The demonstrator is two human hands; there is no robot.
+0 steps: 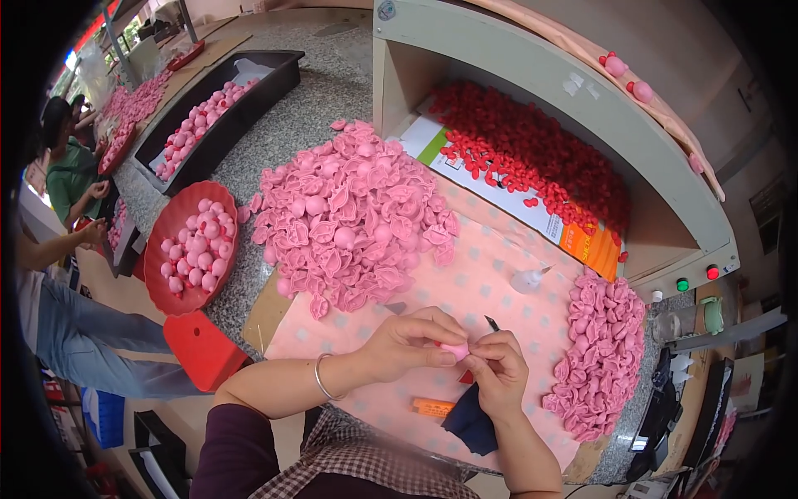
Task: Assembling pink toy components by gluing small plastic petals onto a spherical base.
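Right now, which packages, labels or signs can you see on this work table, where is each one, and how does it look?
Flat cardboard box: under the red pieces inside the shelf, white with green and orange parts.
Round sticker: on the shelf's top left corner, pale.
Small orange label: on the pink cloth below the hands, narrow rectangle.

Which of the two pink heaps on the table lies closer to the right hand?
The smaller pink heap, beside the right hand; the big pink heap lies farther, up left.

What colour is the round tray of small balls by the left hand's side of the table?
Red, holding pale pink balls; the round tray shows clearly in the head view.
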